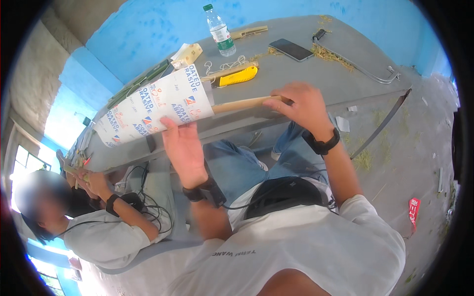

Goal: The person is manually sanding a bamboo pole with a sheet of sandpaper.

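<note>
Left hand point(181, 143) gripping sandpaper sheet point(153, 106) wrapped round stick point(244, 104), right hand point(301, 106) grasping stick's free end, yellow knife point(238, 76) just beyond

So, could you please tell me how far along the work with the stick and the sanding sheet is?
Midway, apparently. Done: shavings litter the table. In hand: the left hand holds the white sanding sheet around the wooden stick; the right hand grips its bare end. Left: that end looks unsanded.
</note>
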Tool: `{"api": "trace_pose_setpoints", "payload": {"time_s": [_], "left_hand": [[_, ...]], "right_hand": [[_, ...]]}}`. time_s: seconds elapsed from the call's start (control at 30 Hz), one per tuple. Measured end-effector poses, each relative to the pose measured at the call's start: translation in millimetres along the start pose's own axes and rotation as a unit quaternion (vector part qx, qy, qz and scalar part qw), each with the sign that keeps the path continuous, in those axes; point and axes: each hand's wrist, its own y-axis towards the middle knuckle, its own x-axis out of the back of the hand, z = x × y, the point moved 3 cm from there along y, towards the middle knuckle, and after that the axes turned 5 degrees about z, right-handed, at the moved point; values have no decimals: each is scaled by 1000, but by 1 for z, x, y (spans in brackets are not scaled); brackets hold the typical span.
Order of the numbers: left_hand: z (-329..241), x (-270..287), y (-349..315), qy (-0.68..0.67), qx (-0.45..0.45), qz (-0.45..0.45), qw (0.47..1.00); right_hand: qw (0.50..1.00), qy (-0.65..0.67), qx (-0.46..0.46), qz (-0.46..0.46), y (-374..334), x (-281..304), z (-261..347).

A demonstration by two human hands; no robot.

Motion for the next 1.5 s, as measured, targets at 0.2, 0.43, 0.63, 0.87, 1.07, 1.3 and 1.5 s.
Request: {"api": "trace_pose_setpoints", "payload": {"time_s": [0.2, 0.43, 0.63, 0.87, 1.07, 1.3, 1.5], "left_hand": [[17, -4, 1, -14, 20, -13, 1000], [19, 0, 6, -3, 39, -35, 999], [25, -11, 4, 5, 13, -29, 999], [30, -30, 8, 22, -33, -74, 996], [37, -38, 8, 38, -49, -90, 994], [41, -36, 14, 32, -39, -100, 994], [24, -35, 17, -18, 9, -10, 1000]], "right_hand": [[999, -34, 23, -9, 4, 2, 1], [1000, -10, 6, -6, 5, 1, 2], [1000, 11, 6, -17, 5, 2, 2], [1000, 16, 2, -23, 4, 3, 1], [999, -3, 9, -40, 3, 4, -1], [999, -17, 10, -48, 3, 5, -1], [998, -16, 15, -63, 3, 5, 1]]}}
